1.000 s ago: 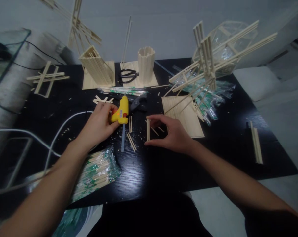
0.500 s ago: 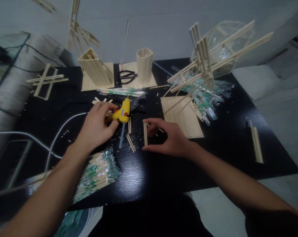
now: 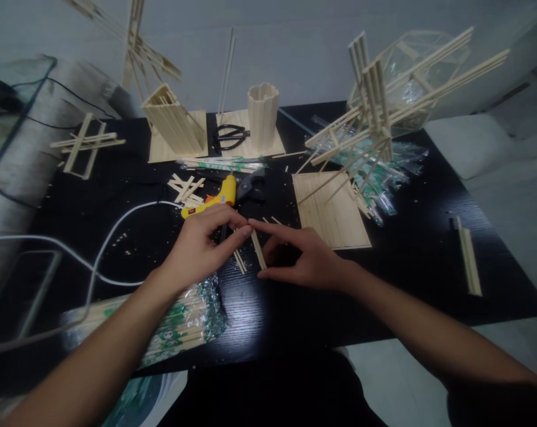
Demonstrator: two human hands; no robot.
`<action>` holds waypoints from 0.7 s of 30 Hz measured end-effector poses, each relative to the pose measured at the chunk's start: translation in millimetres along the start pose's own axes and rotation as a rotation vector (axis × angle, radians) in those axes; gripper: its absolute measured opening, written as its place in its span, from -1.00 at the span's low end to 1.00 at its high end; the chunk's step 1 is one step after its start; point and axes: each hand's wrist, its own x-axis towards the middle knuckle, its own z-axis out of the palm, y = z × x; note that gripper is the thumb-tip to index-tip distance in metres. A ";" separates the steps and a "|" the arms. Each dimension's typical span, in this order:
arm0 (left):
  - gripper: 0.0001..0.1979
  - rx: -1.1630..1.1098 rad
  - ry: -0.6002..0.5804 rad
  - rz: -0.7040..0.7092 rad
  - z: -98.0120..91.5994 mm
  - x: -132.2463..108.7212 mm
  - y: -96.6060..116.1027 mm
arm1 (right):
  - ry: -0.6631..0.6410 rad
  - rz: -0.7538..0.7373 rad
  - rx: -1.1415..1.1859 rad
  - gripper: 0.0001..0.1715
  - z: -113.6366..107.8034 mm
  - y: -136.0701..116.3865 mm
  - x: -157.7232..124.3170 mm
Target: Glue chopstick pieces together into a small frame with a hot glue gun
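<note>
My right hand (image 3: pixel 310 258) holds a short wooden stick (image 3: pixel 257 250) on the black table (image 3: pixel 295 308), index fingertip at its far end and thumb at its near end. My left hand (image 3: pixel 201 246) reaches in from the left, and its thumb and forefinger close on the stick's far end, meeting the right index fingertip. A yellow glue gun (image 3: pixel 215 198) lies on the table just beyond the left hand, with no hand on it. More short sticks (image 3: pixel 239 260) lie loose beside the hands.
Black cutters (image 3: pixel 251 184) lie by the glue gun. A flat stick panel (image 3: pixel 333 210) and a tall stick frame (image 3: pixel 375 107) stand to the right. Wrapped chopstick packs (image 3: pixel 179 320), a white cable (image 3: pixel 117 225), scissors (image 3: pixel 228 136) and a stick cup (image 3: pixel 262 115) are around.
My left hand let go of the glue gun, which now lies on the table, and moved right to the stick. My right hand tilted the stick and shifted slightly nearer.
</note>
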 end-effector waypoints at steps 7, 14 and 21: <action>-0.86 -0.191 0.033 -0.149 -5.9 -1.3 -1.5 | 0.088 0.029 -0.066 -0.17 -2.6 -4.8 2.9; -0.87 -0.220 0.090 -0.172 -12.1 -0.7 -3.9 | 0.364 0.078 -0.023 -0.76 -0.5 -5.0 7.0; -0.83 -0.108 0.082 -0.110 -12.3 -2.6 -8.1 | 0.481 0.136 -0.011 -0.85 -2.5 -7.4 9.1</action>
